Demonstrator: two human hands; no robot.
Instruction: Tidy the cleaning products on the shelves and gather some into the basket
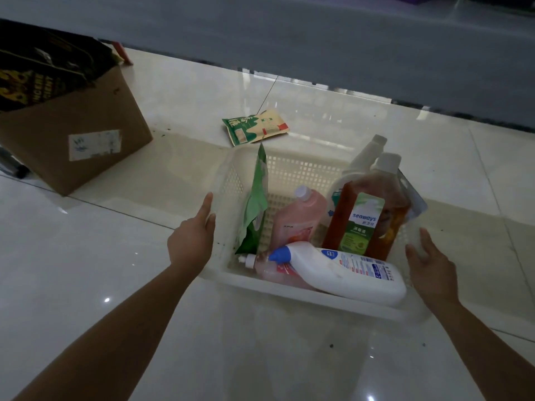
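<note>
Basket (304,166) on floor, centre. Left grip (192,238) flat against left wall, holding nothing; right grip (428,256) spread beside right wall, contact unclear. Risk: uneven lift could topple brown bottle (364,218); white bottle (347,273) across near rim may roll out.

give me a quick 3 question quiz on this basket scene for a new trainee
1. True or false: the brown bottle stands upright in the basket.
2. Pick one: the white bottle with the blue cap is A) standing upright, B) lying on its side along the basket's near wall, C) outside the basket.
3. Fill the gap: the green and cream packet lies on the ____, beyond the basket's far wall.

Key: 1 true; 2 B; 3 floor.
</note>
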